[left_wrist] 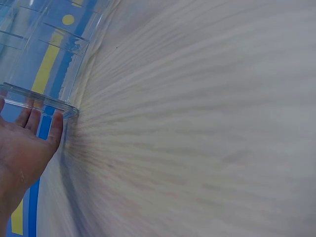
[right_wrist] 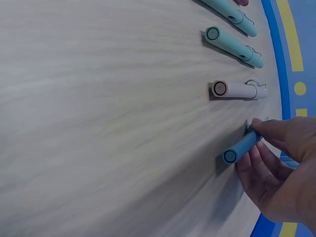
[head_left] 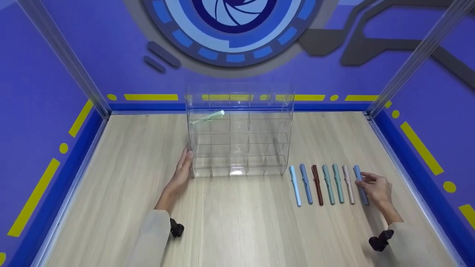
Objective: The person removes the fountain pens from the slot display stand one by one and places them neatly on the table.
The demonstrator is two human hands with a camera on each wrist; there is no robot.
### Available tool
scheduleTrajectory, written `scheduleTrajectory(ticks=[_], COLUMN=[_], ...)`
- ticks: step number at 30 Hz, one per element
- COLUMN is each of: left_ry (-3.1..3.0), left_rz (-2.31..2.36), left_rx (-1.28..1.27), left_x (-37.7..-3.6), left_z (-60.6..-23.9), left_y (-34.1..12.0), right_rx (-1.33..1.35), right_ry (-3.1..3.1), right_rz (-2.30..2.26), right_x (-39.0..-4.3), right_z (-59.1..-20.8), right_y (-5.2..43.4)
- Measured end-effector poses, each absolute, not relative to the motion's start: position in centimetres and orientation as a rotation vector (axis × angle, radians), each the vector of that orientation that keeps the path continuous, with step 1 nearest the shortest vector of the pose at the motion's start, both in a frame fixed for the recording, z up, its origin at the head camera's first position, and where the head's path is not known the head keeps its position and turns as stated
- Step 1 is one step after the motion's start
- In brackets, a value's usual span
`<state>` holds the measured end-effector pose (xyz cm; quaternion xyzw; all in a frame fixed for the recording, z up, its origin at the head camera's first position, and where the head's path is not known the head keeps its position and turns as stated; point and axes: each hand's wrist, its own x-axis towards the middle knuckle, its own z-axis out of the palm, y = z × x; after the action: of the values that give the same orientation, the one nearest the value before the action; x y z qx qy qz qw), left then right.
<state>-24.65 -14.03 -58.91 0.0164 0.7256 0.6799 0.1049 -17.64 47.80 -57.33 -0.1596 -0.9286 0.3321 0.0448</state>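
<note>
In the head view a clear plastic organizer [head_left: 239, 148] with small compartments stands at the middle of the table. My left hand [head_left: 182, 170] rests against its left side, fingers extended along the wall; in the left wrist view the fingertips meet the clear edge [left_wrist: 39, 101]. A light green pen [head_left: 208, 117] lies slantwise in the upper left compartment. At the right, my right hand [head_left: 376, 188] pinches a dark blue pen [right_wrist: 241, 148] between thumb and fingers. That pen is at the right end of a row, beside a pale pink pen [right_wrist: 239, 90].
Left of the pink pen lie two green pens [head_left: 328, 185], a dark red pen [head_left: 317, 185], a blue pen [head_left: 306, 184] and a light blue pen [head_left: 295, 186]. Printed blue panels [head_left: 237, 85] enclose the wooden table [head_left: 230, 215] at the back and sides.
</note>
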Motion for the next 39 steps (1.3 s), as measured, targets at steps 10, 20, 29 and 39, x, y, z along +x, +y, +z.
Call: scheduleTrajectory(ticks=[10, 20, 29, 39], left_ry=[2.148, 2.058, 2.134, 2.156], left_rz=[2.002, 2.079, 2.000, 2.007], left_rx=[0.041, 0.111, 0.063, 0.074], left_x=[-24.6, -24.9, -24.8, -24.7], left_z=[-59.1, -58.8, -58.9, -59.0], left_y=[-14.4, -14.2, -14.3, -14.3], right_rx=[-0.437, -0.409, -0.257, 0.038], right_ry=[-2.834, -2.766, -2.677, -2.649], right_rz=[0.926, 0.987, 1.167, 1.355], right_x=[-17.8, -18.6, -20.6, -22.5], right_z=[-57.5, -55.8, -53.1, -50.1], right_y=[47.2, 47.2, 43.0, 36.3])
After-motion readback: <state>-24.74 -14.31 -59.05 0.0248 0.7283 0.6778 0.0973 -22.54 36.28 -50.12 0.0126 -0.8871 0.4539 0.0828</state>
